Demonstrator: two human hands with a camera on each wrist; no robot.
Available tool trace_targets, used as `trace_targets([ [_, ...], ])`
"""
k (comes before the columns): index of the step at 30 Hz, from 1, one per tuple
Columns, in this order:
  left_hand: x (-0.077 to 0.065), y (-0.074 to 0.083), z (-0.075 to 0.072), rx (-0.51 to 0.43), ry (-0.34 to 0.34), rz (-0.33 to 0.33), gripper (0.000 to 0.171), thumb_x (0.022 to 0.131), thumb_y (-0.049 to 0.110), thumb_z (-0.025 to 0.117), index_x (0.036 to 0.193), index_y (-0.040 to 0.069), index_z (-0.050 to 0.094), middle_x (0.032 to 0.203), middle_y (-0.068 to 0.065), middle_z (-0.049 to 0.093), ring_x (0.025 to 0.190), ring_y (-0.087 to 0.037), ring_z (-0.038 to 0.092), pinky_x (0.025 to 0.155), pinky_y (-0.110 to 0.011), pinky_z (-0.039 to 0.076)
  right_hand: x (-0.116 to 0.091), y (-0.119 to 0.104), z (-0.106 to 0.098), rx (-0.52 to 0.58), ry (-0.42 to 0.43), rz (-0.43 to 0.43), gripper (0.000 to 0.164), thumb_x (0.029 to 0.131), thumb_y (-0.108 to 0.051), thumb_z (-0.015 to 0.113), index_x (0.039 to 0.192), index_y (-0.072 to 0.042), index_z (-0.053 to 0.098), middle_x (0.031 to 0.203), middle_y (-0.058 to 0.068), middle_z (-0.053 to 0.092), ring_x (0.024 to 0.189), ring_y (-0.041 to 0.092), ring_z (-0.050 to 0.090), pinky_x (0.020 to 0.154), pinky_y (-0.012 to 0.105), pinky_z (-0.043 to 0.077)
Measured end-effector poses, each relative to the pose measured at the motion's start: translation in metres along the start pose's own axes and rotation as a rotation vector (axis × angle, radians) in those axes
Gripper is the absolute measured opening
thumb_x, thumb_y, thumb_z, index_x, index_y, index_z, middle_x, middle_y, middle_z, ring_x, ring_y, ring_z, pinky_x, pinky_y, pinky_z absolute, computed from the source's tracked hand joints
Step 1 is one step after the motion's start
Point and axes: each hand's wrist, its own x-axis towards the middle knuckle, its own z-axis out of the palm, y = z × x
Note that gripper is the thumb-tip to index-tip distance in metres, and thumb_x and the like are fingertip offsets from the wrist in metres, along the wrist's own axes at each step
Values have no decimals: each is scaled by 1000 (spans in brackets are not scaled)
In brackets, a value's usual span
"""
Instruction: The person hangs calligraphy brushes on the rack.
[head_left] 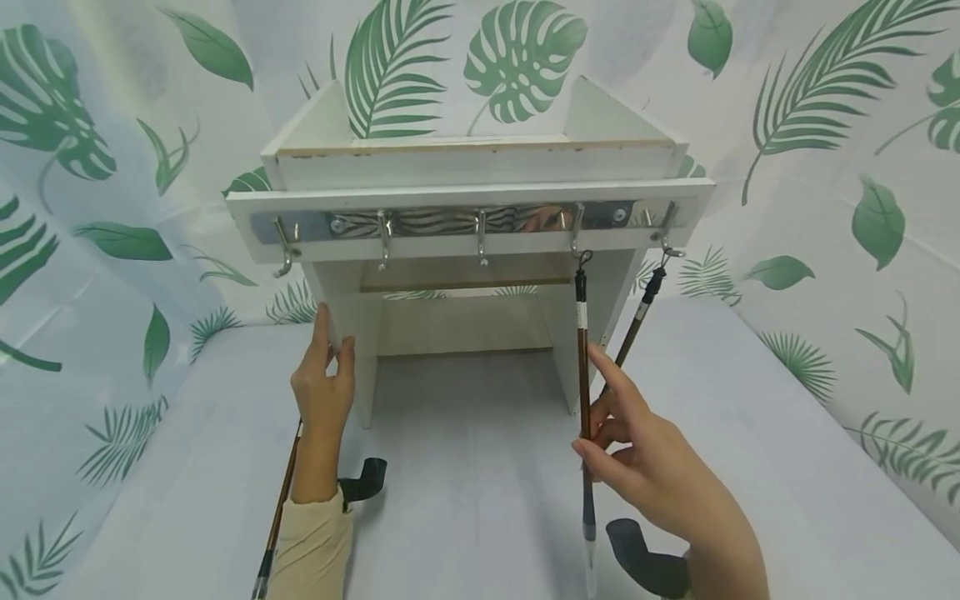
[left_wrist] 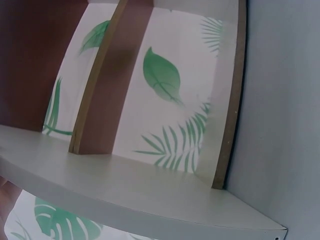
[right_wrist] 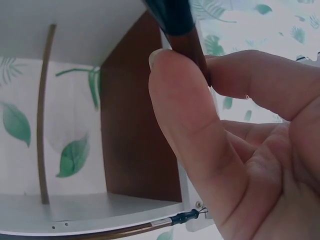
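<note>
A calligraphy brush [head_left: 582, 358] with a brown handle and white tip hangs by its loop at the fourth hook of a metal hook rail [head_left: 450, 221]. My right hand [head_left: 652, 467] pinches its lower handle between thumb and fingers; the dark ferrule [right_wrist: 172, 15] shows above the thumb in the right wrist view. A second brush [head_left: 637, 312] hangs tilted from the rightmost hook, its lower part hidden behind the right hand. My left hand [head_left: 326, 383] rests at the left side panel [head_left: 348, 333] of a white shelf unit, fingers extended. In the left wrist view only a bit of finger shows.
Another brush [head_left: 283, 508] lies on the white tabletop [head_left: 465, 500], partly behind the left forearm. The shelf's top board [head_left: 472, 171] carries the rail on its front strip. Black curved wrist mounts [head_left: 367, 479] stick out from both wrists. Leaf-print cloth [head_left: 825, 208] surrounds the table.
</note>
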Motion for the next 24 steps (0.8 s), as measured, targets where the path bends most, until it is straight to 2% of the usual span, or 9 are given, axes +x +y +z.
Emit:
trace_targets([
  [24,1,-2,1,5,13,31,50,84,0,61,132,1,46,123,-22,55,104,-37,59,78,-36,52,3,2,5,-28,10,43,91,75,13,64,146,-11,13,82,-3,47,64,0,57,51,18,51],
])
